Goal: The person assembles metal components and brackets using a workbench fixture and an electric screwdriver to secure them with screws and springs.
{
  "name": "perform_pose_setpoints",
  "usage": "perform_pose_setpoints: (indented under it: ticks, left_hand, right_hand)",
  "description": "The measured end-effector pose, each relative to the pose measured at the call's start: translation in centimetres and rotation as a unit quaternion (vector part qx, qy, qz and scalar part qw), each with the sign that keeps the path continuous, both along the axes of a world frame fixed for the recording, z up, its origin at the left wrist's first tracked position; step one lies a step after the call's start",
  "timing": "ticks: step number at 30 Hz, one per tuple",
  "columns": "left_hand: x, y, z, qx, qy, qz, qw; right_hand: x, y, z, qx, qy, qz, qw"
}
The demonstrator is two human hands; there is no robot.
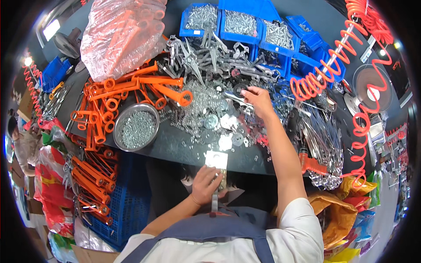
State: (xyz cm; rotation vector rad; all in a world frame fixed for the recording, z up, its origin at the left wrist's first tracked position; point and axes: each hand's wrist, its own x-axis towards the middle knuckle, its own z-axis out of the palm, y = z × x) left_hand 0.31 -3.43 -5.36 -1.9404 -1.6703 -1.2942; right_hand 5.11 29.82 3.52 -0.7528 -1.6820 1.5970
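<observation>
Apron [215, 229], plate [216, 159] against left hand [205, 184], black disc [238, 89] at right hand [259, 102], grips unclear

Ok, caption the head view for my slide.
Left hand at a bright plate, right hand at a dark round part, orange pieces and blue bins nearby.

Strong white light falls on the middle of the dark grey worktop [175, 150], burning out the flat white square plate [216, 159] and the glossy round discs [228, 121] into glare. Glints streak the crumpled clear plastic bag [125, 39]. Below the worktop's front edge, shadow is deep. A glowing white rectangular panel [51, 29] shines at upper left. Fisheye distortion bends straight edges toward black corners; the distant person in pale clothing [23, 147] looks soft, possibly out of focus.
</observation>
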Motion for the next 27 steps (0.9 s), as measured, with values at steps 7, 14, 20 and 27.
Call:
perform_pose_setpoints:
  ticks: [7,14,20,27]
  left_hand:
    - [-0.8,-1.2,1.9,-0.108,0.025,-0.057,0.992]
    - [-1.4,-4.3,1.9,-0.115,-0.203,-0.090,0.968]
    - [-0.8,-2.9,2.4,-0.038,-0.185,-0.049,0.981]
    - [-0.9,-2.7,1.9,-0.016,-0.103,-0.033,0.994]
  right_hand:
    - [6.8,-13.9,0.2,-0.089,0.009,0.102,0.991]
    - [8.8,-22.5,-1.6,0.213,0.002,0.060,0.975]
    - [8.9,-22.4,-4.8,0.547,-0.015,0.074,0.834]
    - [9.2,-23.2,-5.2,0.582,-0.080,0.069,0.806]
